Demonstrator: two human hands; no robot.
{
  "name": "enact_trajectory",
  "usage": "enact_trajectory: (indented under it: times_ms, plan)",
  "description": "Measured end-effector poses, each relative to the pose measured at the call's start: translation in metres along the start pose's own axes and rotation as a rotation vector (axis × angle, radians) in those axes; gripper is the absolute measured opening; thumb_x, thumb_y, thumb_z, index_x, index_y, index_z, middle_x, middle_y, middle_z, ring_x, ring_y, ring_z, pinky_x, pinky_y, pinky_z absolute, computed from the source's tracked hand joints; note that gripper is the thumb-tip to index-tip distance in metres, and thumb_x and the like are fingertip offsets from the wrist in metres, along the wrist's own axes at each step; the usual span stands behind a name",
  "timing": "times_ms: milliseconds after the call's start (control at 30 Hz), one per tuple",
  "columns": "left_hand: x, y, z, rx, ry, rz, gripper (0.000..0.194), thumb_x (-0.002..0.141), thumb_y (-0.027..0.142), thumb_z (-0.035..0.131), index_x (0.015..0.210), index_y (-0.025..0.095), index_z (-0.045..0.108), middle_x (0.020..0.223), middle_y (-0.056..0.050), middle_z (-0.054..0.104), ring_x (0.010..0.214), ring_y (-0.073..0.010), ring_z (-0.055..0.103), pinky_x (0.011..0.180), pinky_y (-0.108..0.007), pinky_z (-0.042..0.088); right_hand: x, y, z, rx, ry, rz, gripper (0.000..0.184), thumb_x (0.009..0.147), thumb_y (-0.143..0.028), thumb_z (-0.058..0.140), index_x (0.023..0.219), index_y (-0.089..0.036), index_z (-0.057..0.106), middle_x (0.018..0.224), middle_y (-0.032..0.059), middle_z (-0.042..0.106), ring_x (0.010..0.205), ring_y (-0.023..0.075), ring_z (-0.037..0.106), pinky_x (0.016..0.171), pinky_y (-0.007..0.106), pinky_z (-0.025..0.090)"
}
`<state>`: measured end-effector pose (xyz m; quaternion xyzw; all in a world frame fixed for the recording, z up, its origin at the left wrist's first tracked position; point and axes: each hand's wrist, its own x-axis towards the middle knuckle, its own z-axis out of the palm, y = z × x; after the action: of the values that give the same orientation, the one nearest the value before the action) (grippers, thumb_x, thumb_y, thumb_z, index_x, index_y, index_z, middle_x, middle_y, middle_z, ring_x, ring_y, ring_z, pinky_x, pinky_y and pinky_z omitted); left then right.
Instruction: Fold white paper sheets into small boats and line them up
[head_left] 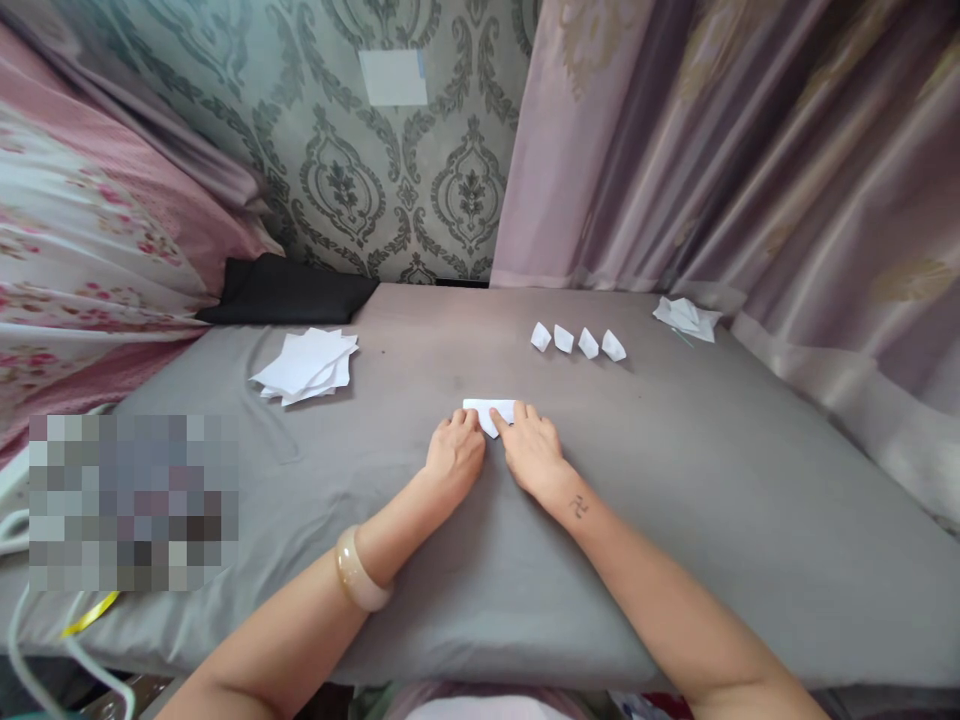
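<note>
A small piece of folded white paper [484,412] lies flat on the grey cloth in front of me, with a straight far edge and a point toward me. My left hand [456,452] is closed at its left end, fingers bent down over the paper. At the right end my right hand [534,448] holds it against the cloth, one digit stretched across the middle and the other fingers bent over the corner. Fingers cover both ends of the paper. Beyond it stand several small folded white paper shapes [589,343] in a row.
The grey cloth [750,500] covers the work surface. At the left lies a stack of white paper sheets [307,365], with a folded black cloth [292,288] behind it. More crumpled white paper [686,318] rests at the far right near the curtain [637,150]. A blurred patch hides the near left.
</note>
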<state>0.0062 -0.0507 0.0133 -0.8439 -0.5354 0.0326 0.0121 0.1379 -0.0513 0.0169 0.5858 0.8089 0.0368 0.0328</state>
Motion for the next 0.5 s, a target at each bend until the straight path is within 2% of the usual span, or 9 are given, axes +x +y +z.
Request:
enact_trajectory:
  times_ms: [100, 200, 333, 433, 500]
  plan:
    - [-0.003, -0.008, 0.0, -0.014, -0.012, 0.002, 0.026, 0.083, 0.003, 0.042, 0.095, 0.01, 0.065, 0.104, -0.015, 0.06, 0.093, -0.0255, 0.055, 0.07, -0.033, 0.045, -0.002, 0.009, -0.003, 0.037, -0.013, -0.002, 0.046, 0.088, -0.007, 0.036, 0.13, -0.016, 0.052, 0.109, 0.0173, 0.055, 0.095, 0.0267, 0.053, 0.072, 0.035, 0.04]
    - [-0.004, -0.02, 0.0, -0.049, 0.004, 0.007, 0.026, 0.081, 0.004, 0.044, 0.095, 0.012, 0.064, 0.103, -0.013, 0.06, 0.091, -0.0248, 0.055, 0.065, -0.032, 0.044, -0.004, 0.021, -0.005, 0.09, -0.018, -0.014, 0.043, 0.088, -0.006, 0.035, 0.124, -0.016, 0.056, 0.108, 0.0152, 0.055, 0.094, 0.0251, 0.054, 0.07, 0.033, 0.039]
    - [0.007, -0.037, -0.004, -0.191, 0.084, -0.004, 0.02, 0.087, 0.02, 0.046, 0.085, 0.017, 0.065, 0.094, -0.01, 0.061, 0.09, -0.0239, 0.056, 0.059, -0.028, 0.041, 0.001, 0.042, -0.006, 0.222, -0.01, -0.052, 0.035, 0.088, -0.01, 0.04, 0.108, -0.021, 0.066, 0.105, 0.0094, 0.057, 0.091, 0.0202, 0.056, 0.067, 0.029, 0.036]
    - [0.023, -0.047, -0.002, -0.354, 0.095, -0.095, 0.032, 0.09, 0.035, 0.045, 0.071, 0.018, 0.063, 0.087, -0.008, 0.061, 0.082, -0.0211, 0.058, 0.059, -0.027, 0.039, 0.012, 0.055, -0.001, 0.37, -0.011, -0.047, 0.023, 0.089, -0.025, 0.047, 0.091, -0.024, 0.07, 0.1, 0.0049, 0.06, 0.082, 0.0166, 0.057, 0.066, 0.028, 0.036]
    - [0.033, -0.052, 0.005, -0.466, 0.086, -0.151, 0.027, 0.087, 0.037, 0.051, 0.071, 0.019, 0.062, 0.083, -0.006, 0.061, 0.077, -0.0195, 0.057, 0.062, -0.027, 0.04, 0.021, 0.06, 0.006, 0.459, 0.011, -0.007, 0.026, 0.089, -0.035, 0.049, 0.077, -0.023, 0.069, 0.093, 0.0033, 0.061, 0.077, 0.0153, 0.057, 0.065, 0.027, 0.036]
